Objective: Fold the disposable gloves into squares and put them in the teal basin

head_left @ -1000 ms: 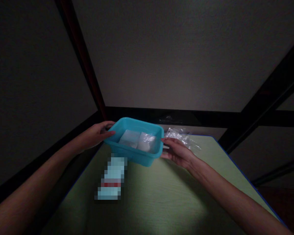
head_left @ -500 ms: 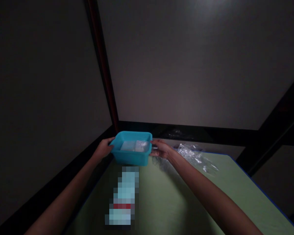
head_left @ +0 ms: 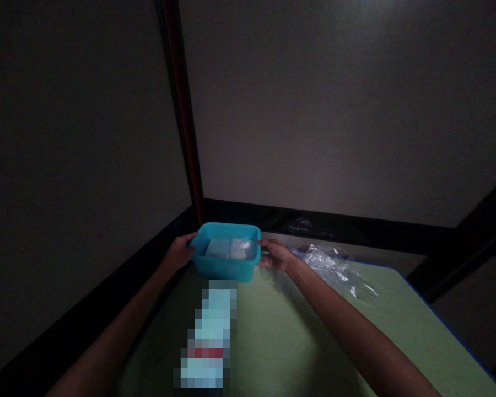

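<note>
While two bare hands hold it from either end, one turquoise plastic tub (head_left: 225,268) sits upright at the far left corner of a green-topped table (head_left: 273,336) with blue edging; whether its base touches the tabletop cannot be told. Its open top faces up, and its long axis runs left to right, roughly level, between the hands. Inside lie two flat whitish packets, side by side on the bottom: a left packet (head_left: 217,248) with a dull surface and a right packet (head_left: 242,249) with a shiny, film-like glint; their contents are not readable. The left hand (head_left: 179,253) grips the tub's left end, fingers bent against it. The right hand (head_left: 278,257) grips the right end, thumb at the rim and fingers lower down. Just in front of the tub lies one long, pale blue object (head_left: 213,325) with a red band, blurred into blocks, its long axis running toward the viewer and slightly left. Beyond the right forearm spreads one crumpled, see-through plastic sheet or bag (head_left: 334,270), near the table's back edge.
</note>
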`<state>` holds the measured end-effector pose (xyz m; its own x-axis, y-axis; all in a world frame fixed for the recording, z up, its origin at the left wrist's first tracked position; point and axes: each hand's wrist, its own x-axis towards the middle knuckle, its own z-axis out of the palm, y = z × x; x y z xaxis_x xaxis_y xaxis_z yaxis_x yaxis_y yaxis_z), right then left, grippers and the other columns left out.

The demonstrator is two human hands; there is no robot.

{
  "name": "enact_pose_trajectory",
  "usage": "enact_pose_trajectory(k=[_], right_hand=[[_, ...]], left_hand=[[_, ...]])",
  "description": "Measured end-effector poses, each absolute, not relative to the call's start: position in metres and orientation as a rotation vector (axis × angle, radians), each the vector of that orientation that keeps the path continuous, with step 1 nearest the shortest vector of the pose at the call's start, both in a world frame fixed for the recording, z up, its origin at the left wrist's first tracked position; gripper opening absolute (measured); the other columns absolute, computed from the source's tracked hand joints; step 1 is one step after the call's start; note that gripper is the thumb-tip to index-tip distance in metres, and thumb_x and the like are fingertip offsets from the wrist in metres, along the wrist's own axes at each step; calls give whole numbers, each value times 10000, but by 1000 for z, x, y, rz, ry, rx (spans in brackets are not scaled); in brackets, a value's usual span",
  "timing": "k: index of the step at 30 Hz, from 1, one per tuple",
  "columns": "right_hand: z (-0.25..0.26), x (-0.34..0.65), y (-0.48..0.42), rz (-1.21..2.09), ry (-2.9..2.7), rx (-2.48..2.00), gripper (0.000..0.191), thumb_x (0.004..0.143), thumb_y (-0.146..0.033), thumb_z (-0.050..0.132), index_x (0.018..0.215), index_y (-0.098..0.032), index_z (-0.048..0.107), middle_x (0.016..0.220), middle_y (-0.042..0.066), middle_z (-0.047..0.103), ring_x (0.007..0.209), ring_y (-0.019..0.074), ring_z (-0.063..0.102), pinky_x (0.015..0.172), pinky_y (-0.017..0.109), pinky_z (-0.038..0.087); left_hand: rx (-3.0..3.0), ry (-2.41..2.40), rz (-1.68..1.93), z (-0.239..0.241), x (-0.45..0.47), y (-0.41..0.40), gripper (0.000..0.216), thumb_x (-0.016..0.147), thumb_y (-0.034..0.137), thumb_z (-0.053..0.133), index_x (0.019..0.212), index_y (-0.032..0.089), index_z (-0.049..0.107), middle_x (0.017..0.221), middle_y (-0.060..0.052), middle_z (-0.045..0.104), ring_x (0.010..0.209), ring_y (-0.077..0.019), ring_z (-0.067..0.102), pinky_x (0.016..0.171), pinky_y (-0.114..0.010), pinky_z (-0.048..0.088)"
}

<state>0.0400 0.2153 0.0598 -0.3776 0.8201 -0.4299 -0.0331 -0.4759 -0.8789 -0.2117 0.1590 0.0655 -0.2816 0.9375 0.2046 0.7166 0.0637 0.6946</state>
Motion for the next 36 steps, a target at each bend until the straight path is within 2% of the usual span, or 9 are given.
enact_pose_trajectory(k=[4,8,14,18,23,26,30,33,36], right_hand=[[59,41,212,1866,-1132,-1233,280,880,-292,517,1121,-149,522,1101,75,561,908,186,584,757,380,505],[61,59,203,1758,-1186,-1194,59,827,-212,575,855,-164,555,895,32,602,731,129,606,672,306,528],[64,135,170,1471,-1351,-1177,186,648,-242,697,692,-185,525,831,-1,590,839,161,590,713,303,503],[59,187,145,1311,-1438,-1229,233,598,-324,689,671,-183,519,931,47,614,858,197,596,750,362,480],[37,218,113,1129,-1534,-1299,186,612,-341,650,642,-182,558,829,62,643,840,239,598,776,396,463],[24,220,93,964,-1688,-1322,142,709,-320,570,722,-183,605,894,85,660,917,267,589,800,404,464],[15,215,73,630,-2015,-1350,215,815,-247,465,875,-172,657,1110,124,623,1137,271,497,952,417,385],[10,209,66,516,-2171,-1372,270,853,-238,436,972,-149,661,1230,136,557,1249,251,392,1016,409,332],[4,206,63,427,-2258,-1410,303,864,-244,445,1058,-123,644,1293,167,497,1251,266,388,1040,429,298]], left_hand=[[1702,2105,1030,64,-210,159,463,580,117,447,998,107,646,970,-48,700,877,-260,650,772,-320,508],[1777,2174,1080,69,-203,154,412,638,189,458,1006,101,619,1024,-103,666,979,-290,602,872,-388,456],[1993,2172,1233,80,-167,136,393,737,238,425,1087,115,552,1295,-137,463,1191,-290,428,1022,-434,308],[2342,1912,1350,75,-119,123,279,799,194,394,1022,161,558,1234,-107,502,1132,-257,477,998,-439,353],[2503,1581,1182,44,-52,104,269,780,121,424,1000,171,570,1222,-108,518,1158,-241,472,990,-436,382],[2428,1521,971,20,-20,93,297,772,83,456,1033,147,582,1250,-134,502,1172,-241,471,992,-407,395],[2405,1523,897,-4,5,85,304,763,64,488,1037,121,608,1274,-165,493,1188,-267,467,981,-405,411],[2429,1533,851,-15,11,84,304,788,102,513,1077,130,604,1351,-170,422,1270,-294,359,1015,-451,356],[2496,1593,736,-21,13,84,321,823,166,521,1138,140,578,1393,-172,367,1312,-314,265,1036,-508,287]])
